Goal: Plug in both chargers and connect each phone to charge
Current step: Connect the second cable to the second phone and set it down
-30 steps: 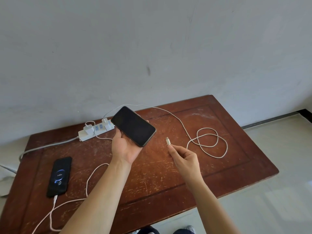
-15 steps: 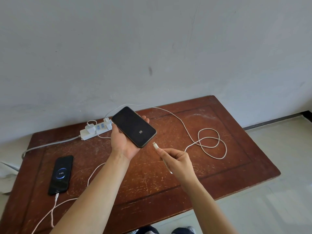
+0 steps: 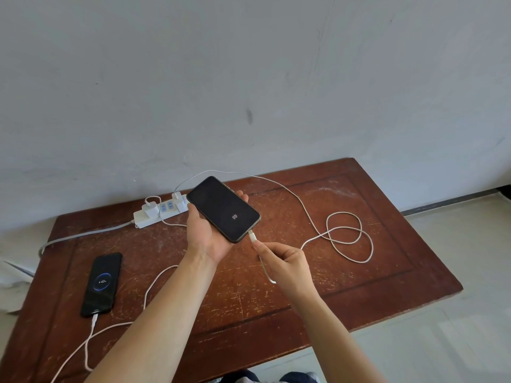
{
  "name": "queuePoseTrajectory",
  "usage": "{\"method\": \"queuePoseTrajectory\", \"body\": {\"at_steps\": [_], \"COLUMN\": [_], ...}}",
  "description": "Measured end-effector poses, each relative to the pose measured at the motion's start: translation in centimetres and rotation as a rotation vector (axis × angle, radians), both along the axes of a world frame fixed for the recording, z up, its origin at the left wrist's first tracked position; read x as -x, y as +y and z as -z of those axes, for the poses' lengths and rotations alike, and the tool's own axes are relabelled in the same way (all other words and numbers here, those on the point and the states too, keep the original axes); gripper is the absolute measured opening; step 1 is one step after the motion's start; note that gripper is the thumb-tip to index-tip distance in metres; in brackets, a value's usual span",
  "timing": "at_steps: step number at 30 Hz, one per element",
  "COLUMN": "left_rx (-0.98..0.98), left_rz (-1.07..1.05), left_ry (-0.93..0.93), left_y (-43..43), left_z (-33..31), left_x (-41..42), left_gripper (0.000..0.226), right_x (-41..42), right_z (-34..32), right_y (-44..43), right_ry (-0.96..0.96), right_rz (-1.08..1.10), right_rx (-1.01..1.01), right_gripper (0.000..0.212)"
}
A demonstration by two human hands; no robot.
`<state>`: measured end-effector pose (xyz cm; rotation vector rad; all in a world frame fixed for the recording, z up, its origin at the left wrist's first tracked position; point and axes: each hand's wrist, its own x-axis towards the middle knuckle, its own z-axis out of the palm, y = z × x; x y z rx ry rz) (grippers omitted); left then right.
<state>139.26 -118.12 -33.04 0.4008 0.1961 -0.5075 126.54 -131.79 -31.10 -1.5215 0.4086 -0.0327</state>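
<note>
My left hand (image 3: 206, 239) holds a black phone (image 3: 223, 208) above the table, screen up, with a small mark lit on the dark screen. My right hand (image 3: 284, 262) pinches the white cable plug (image 3: 252, 236), whose tip sits at the phone's bottom edge. That cable (image 3: 344, 236) loops on the table and runs back to a white charger (image 3: 178, 199) in the power strip (image 3: 154, 215). A second black phone (image 3: 101, 283) lies at the left, its screen showing a charging ring, a white cable (image 3: 92, 324) in its bottom. Its charger (image 3: 150, 208) sits in the strip.
The brown wooden table (image 3: 387, 286) stands against a grey wall. The strip's grey cord (image 3: 83, 235) trails off the left edge. White paper (image 3: 13, 283) lies beyond the table's left side. Pale floor tiles lie to the right.
My right hand brought the cable plug left and up to the bottom edge of the held phone. A small mark has lit up on the phone's screen.
</note>
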Motion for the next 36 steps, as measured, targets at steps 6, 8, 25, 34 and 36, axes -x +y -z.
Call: {"method": "queuePoseTrajectory", "body": {"at_steps": [6,8,25,34,36], "left_rx": [-0.013,-0.035,-0.187,-0.215,-0.237], "left_rz": [0.036,0.063,0.187,0.186,0.187], "left_ry": [-0.015,-0.025,-0.084,-0.059,-0.060], "left_y": [0.4,0.4,-0.3,-0.2,-0.2], "left_z": [0.4,0.4,1.1,1.1,0.8], "left_x": [-0.2,-0.2,-0.6,-0.8,-1.0], "left_gripper": [0.066,0.068,0.088,0.086,0.084], "right_x": [-0.1,-0.1,0.2,-0.4,-0.5], "right_z": [0.0,0.1,1.3,1.3,1.3], "right_y": [-0.2,-0.3,-0.5,-0.6,-0.7], "right_ry": [0.037,0.053,0.100,0.108,0.114], "right_rz": [-0.026,-0.043,-0.062,-0.072,-0.084], "right_rx": [-0.021,-0.028,-0.137,-0.127,-0.115], "right_gripper": [0.029,0.028,0.029,0.029,0.030]}}
